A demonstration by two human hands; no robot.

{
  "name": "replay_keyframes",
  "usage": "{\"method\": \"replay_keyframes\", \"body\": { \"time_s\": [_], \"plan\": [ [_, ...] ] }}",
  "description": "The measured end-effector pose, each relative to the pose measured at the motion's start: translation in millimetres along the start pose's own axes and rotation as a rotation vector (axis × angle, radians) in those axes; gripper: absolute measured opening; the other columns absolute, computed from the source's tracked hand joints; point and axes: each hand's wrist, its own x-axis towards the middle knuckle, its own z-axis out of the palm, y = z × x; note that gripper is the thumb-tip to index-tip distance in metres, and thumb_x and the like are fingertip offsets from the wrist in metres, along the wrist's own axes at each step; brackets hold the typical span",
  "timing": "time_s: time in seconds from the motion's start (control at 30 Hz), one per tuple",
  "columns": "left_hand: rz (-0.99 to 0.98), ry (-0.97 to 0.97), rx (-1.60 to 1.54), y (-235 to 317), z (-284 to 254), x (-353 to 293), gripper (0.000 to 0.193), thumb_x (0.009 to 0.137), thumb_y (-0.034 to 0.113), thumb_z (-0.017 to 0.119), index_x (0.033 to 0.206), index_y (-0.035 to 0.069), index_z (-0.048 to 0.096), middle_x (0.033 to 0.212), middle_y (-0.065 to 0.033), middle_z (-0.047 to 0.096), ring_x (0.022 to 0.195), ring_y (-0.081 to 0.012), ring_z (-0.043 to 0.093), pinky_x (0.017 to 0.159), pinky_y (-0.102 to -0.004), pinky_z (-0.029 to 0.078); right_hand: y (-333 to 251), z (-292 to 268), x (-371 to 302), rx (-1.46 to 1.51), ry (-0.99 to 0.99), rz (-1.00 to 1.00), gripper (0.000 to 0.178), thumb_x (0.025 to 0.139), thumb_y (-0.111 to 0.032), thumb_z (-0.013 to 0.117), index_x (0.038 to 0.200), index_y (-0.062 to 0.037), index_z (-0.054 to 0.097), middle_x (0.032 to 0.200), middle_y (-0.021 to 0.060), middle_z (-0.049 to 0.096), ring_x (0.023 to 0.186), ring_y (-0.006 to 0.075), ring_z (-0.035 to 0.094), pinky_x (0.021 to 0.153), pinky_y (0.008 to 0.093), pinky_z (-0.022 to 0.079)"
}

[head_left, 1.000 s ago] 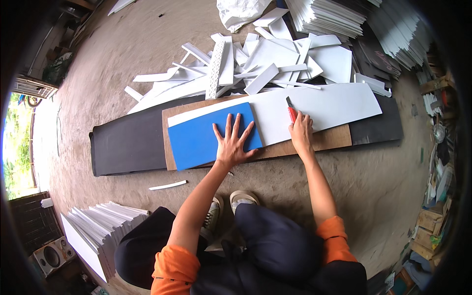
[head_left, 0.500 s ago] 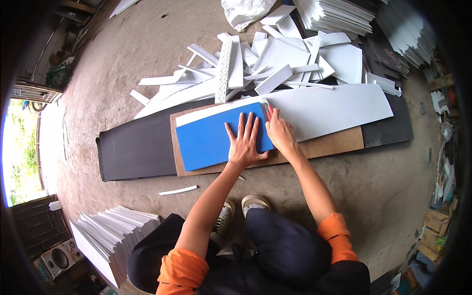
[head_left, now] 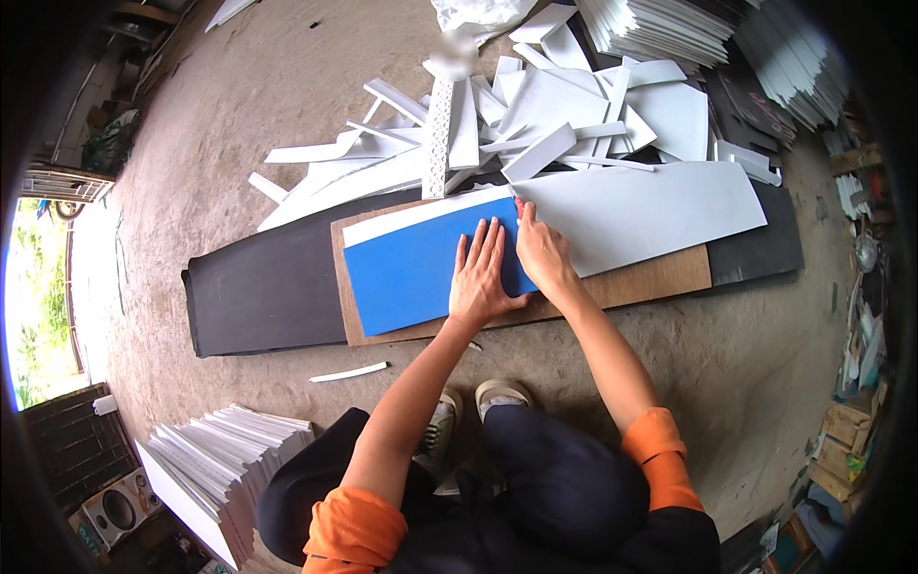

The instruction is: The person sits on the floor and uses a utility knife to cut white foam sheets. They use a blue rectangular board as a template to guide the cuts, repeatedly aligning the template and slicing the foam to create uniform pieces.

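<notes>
My left hand (head_left: 483, 279) lies flat on a blue rectangular board (head_left: 397, 273), fingers stretched and thumb out toward the right. The blue board rests on a long white foam sheet (head_left: 660, 212), which shows along its far edge and to its right. My right hand (head_left: 543, 253) is closed around a red cutter knife (head_left: 519, 205), mostly hidden by the fingers. Its tip is at the far right corner of the blue board, over the white sheet. Beneath them lie a brown board (head_left: 660, 275) and longer black sheets (head_left: 263, 277).
Beyond the boards is a heap of white offcuts (head_left: 555, 110), with stacked white sheets (head_left: 650, 33) at the far right. Another white stack (head_left: 225, 459) stands near my left knee, by a speaker (head_left: 120, 507). A thin white strip (head_left: 349, 372) lies on the concrete floor (head_left: 239, 124).
The fingers of my left hand have drawn closer together. My right hand has tipped slightly, and less of the red knife shows. The blue board stays in place on the white sheet.
</notes>
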Motion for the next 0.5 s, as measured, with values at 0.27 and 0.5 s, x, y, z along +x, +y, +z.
{"method": "replay_keyframes", "body": {
  "time_s": [0.27, 0.5],
  "plan": [
    [0.005, 0.000, 0.020, -4.3, 1.4, -3.0, 0.105, 0.052, 0.051, 0.070, 0.133, 0.002, 0.025, 0.140, -0.0111, 0.023, 0.131, -0.0243, 0.016, 0.107, -0.0439, 0.012, -14.5, -8.8, 12.7, -0.054, -0.057, 0.054, 0.021, 0.081, -0.012, 0.047, 0.097, 0.0008, 0.044, 0.070, 0.0189, 0.062, 0.068, 0.0323, 0.063, 0.060, 0.0400, 0.050],
    [-0.022, -0.005, 0.113, -17.3, -4.6, -11.5, 0.103, 0.052, 0.050, 0.071, 0.134, 0.009, 0.026, 0.140, -0.0096, 0.023, 0.131, -0.0241, 0.016, 0.107, -0.0441, 0.011, -34.6, -3.2, 23.8, 0.038, -0.163, 0.089, 0.025, 0.088, -0.021, 0.035, 0.097, 0.0003, 0.045, 0.083, 0.0246, 0.061, 0.081, 0.0389, 0.060, 0.071, 0.0473, 0.046]
  ]
}}
